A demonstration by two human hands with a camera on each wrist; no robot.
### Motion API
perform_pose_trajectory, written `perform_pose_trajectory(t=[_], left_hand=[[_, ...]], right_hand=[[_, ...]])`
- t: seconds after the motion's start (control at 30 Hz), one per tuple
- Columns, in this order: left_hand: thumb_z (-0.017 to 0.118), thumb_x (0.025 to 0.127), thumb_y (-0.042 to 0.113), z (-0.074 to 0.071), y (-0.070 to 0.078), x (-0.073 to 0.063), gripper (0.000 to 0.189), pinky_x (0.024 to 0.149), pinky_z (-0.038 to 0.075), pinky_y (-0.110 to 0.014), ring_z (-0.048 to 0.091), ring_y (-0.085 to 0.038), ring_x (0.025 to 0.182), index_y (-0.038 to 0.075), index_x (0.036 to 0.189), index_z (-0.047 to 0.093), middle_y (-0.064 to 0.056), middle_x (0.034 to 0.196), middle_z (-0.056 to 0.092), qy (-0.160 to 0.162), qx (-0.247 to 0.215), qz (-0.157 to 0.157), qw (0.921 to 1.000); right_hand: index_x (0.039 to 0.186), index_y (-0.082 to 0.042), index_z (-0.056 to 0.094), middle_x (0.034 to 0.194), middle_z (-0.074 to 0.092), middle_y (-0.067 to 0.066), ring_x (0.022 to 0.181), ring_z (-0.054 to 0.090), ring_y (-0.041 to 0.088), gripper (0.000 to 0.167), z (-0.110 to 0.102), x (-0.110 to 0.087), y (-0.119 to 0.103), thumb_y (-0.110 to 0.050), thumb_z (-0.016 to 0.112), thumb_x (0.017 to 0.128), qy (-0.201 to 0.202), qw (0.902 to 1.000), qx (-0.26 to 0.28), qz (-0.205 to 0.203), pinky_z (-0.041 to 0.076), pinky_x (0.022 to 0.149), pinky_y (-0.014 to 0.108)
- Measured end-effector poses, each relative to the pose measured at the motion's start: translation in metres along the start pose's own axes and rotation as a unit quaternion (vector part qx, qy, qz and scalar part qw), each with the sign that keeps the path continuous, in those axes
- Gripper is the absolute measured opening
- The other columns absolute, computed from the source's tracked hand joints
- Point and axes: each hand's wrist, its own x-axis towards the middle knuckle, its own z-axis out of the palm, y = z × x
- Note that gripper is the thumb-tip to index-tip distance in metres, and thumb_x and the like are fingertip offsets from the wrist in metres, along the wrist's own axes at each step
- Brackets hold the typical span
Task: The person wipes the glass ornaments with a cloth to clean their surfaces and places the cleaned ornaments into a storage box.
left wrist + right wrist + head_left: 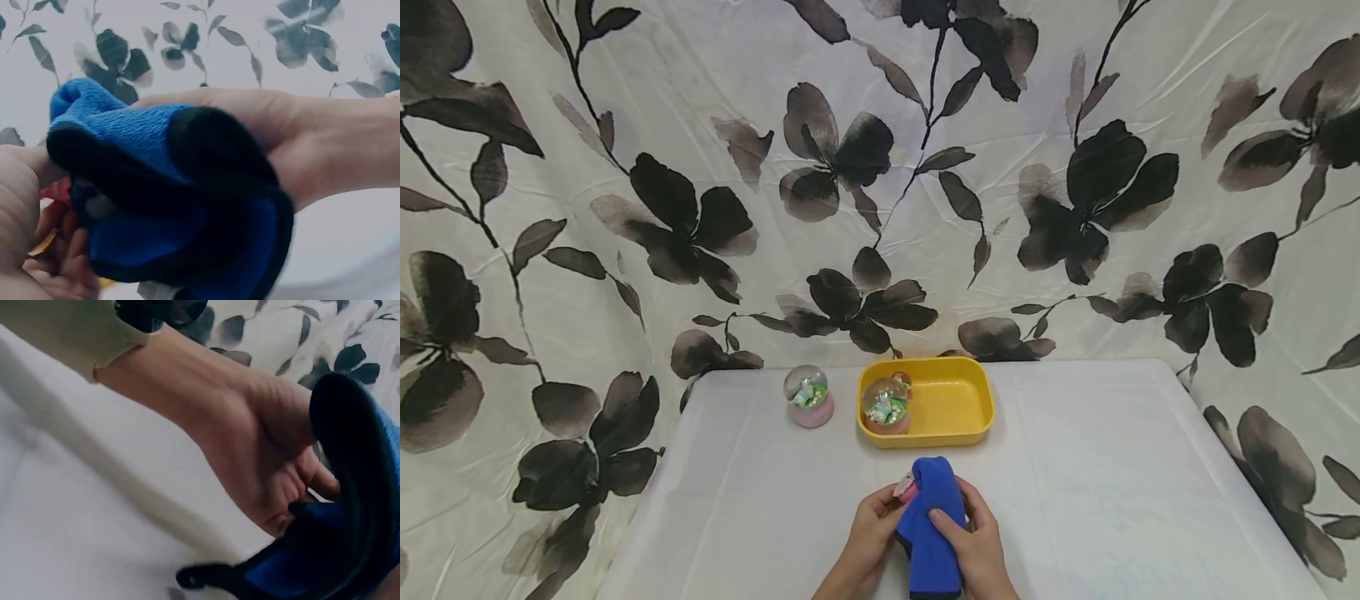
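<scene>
My left hand pinches a small pink thing, which looks like a snow globe's base. A blue cloth with black edging drapes over most of it. The right hand grips this cloth from the right, thumb lying on top. In the left wrist view the cloth hangs in folds between both hands, and a bit of the pinkish-red thing shows beside the left fingers. The right wrist view has the cloth hiding most of the right fingertips.
Beyond the hands stands a yellow tray. A snow globe sits at its left end, with an orange-brown item partly hidden behind. Left of the tray another snow globe stands on the white table. Floral fabric hangs behind.
</scene>
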Motion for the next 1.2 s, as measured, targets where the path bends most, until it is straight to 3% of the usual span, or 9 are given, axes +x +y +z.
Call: perform_pose_trajectory(t=[0.3,0.43,0.53,0.9,1.03,1.2], left_hand=[[0.07,0.09,0.014,-0.006,0.005,-0.003,0.05,0.093,0.047,-0.028,0.057,-0.021,0.112,-0.008,0.129,0.048,-0.015,0.125,0.059,0.028,0.037,0.049,0.9977],[0.074,0.083,0.003,-0.017,0.011,-0.002,0.046,0.083,0.051,-0.024,0.06,-0.021,0.102,-0.009,0.122,0.052,-0.015,0.118,0.057,0.028,0.081,0.088,0.9924],[0.074,0.08,-0.002,-0.025,0.014,-0.003,0.044,0.076,0.053,-0.023,0.059,-0.019,0.091,-0.009,0.118,0.055,-0.014,0.112,0.055,0.009,0.112,0.097,0.989],[0.079,0.078,0.003,-0.036,0.022,0.0,0.04,0.079,0.052,-0.024,0.057,-0.022,0.1,0.003,0.115,0.063,-0.013,0.115,0.06,-0.077,0.214,0.126,0.9656],[0.075,0.081,0.001,-0.03,0.022,0.003,0.038,0.083,0.052,-0.025,0.057,-0.021,0.104,0.003,0.116,0.062,-0.012,0.115,0.059,-0.105,0.218,0.124,0.9622],[0.074,0.083,0.002,-0.018,0.021,0.004,0.033,0.074,0.051,-0.021,0.056,-0.017,0.094,0.004,0.114,0.063,-0.01,0.112,0.06,-0.12,0.228,0.125,0.9583]], right_hand=[[0.147,-0.004,0.034,0.141,0.042,0.018,0.124,0.046,0.032,0.073,0.0,-0.004,-0.005,-0.024,0.073,0.088,0.039,0.9987,0.028,-0.018,0.042,0.099,0.052],[0.148,-0.004,0.033,0.142,0.041,0.018,0.124,0.045,0.032,0.073,-0.004,-0.002,-0.008,-0.023,0.072,0.089,0.045,0.9986,0.021,-0.016,0.041,0.099,0.054],[0.147,-0.005,0.034,0.14,0.043,0.017,0.122,0.046,0.03,0.073,-0.006,-0.003,-0.01,-0.025,0.072,0.088,0.039,0.999,0.015,-0.016,0.041,0.099,0.053],[0.144,-0.004,0.038,0.14,0.044,0.016,0.125,0.045,0.03,0.07,-0.008,-0.007,-0.014,-0.022,0.074,0.087,-0.036,0.9985,0.014,-0.04,0.04,0.102,0.049],[0.145,-0.004,0.037,0.142,0.043,0.018,0.125,0.046,0.032,0.069,-0.012,-0.004,-0.01,-0.02,0.072,0.088,-0.079,0.9956,-0.008,-0.049,0.042,0.099,0.048],[0.147,-0.004,0.034,0.144,0.04,0.02,0.123,0.048,0.033,0.069,-0.014,0.0,-0.009,-0.022,0.069,0.09,-0.123,0.9907,-0.027,-0.052,0.045,0.096,0.048]])
